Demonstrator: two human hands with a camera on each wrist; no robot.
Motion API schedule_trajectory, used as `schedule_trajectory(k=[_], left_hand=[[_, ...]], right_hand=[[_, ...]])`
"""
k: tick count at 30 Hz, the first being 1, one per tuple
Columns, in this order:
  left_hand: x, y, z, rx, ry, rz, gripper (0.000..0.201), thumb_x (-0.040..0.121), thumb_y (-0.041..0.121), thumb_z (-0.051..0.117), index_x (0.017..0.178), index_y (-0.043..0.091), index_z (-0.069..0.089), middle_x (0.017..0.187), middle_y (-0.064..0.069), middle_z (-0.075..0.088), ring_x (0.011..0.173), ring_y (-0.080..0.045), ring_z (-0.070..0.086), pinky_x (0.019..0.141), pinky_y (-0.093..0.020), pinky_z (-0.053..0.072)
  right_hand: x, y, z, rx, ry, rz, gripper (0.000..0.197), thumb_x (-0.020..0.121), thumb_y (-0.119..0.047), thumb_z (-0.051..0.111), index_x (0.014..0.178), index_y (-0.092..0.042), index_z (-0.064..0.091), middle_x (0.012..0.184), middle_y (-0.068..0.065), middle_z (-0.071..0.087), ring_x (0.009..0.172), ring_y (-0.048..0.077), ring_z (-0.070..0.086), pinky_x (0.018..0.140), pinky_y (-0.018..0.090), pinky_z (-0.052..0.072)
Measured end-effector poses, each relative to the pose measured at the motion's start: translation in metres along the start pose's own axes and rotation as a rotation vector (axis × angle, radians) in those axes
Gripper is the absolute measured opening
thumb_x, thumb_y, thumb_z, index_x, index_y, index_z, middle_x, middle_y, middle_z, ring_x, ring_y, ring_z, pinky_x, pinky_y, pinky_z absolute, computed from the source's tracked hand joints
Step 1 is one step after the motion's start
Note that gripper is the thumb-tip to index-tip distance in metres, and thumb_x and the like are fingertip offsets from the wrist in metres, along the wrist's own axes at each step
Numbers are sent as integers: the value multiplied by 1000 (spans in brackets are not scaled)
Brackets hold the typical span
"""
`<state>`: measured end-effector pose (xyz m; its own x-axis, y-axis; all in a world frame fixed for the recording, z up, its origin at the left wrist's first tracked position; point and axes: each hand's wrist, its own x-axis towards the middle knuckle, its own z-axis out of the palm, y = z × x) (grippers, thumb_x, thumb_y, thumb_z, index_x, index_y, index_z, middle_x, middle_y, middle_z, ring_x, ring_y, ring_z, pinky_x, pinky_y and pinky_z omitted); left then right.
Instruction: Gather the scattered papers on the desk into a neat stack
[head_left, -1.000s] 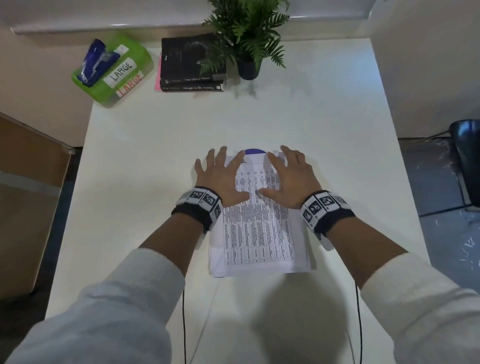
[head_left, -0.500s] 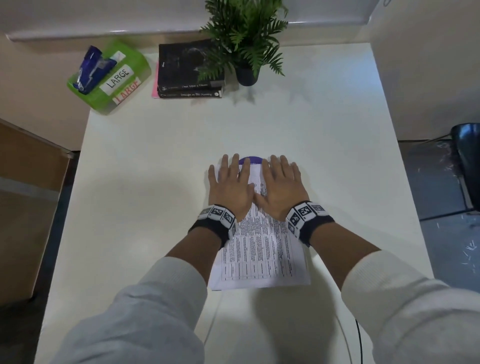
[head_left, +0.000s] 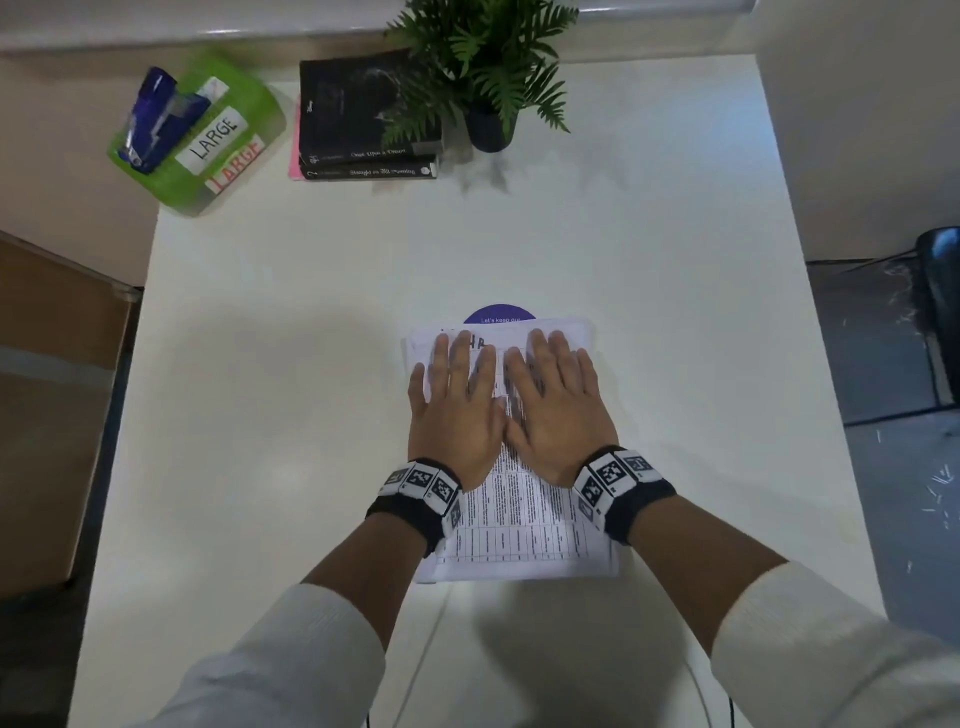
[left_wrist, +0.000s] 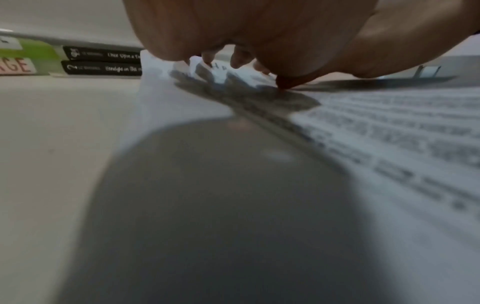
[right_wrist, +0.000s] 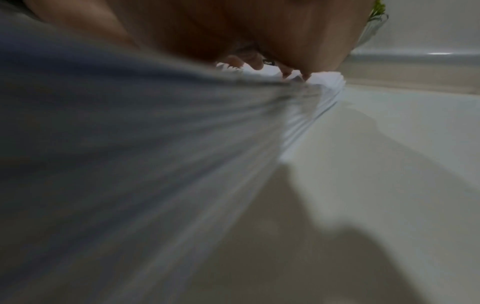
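Fingers straight and flat, the left hand (head_left: 457, 410) and right hand (head_left: 553, 410) press the paper stack (head_left: 524, 525) at mid-desk (head_left: 270, 415); light, slippery sheets seem best squared by their side edges.

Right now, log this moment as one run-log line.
left hand: flat on paper stack | right hand: flat on stack | purple sheet: protrudes at far edge
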<state>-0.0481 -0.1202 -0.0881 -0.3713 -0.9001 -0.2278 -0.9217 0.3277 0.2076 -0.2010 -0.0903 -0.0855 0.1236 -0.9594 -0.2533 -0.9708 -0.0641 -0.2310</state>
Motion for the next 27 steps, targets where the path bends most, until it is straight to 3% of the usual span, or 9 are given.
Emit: schedule_trajectory(k=[7,17,27], left_hand=[[9,-8,12,18,-41,2,60,98,50,17,155,33,8,165,-2,-3,152,-26,-10,120,-54,2],[11,-9,17,46,-119,4,63,98,50,11,155,30,-5,164,-5,-16,149,-29,-21,119,-57,-4],[11,-6,9,55,-176,-6,62,99,50,11,154,32,-10,162,-1,-23,148,-25,-25,119,-54,-9]], right_hand=[[1,4,17,-33,-34,17,74,100,-58,15,160,-16,7,167,14,-8,154,33,-12,124,53,-1],[3,7,26,-40,-41,36,72,101,-57,17,160,-17,8,167,13,-5,154,32,-10,124,55,2],[2,0,14,-65,-140,65,73,99,-57,10,159,-17,-2,166,12,-16,152,32,-20,123,54,-5]])
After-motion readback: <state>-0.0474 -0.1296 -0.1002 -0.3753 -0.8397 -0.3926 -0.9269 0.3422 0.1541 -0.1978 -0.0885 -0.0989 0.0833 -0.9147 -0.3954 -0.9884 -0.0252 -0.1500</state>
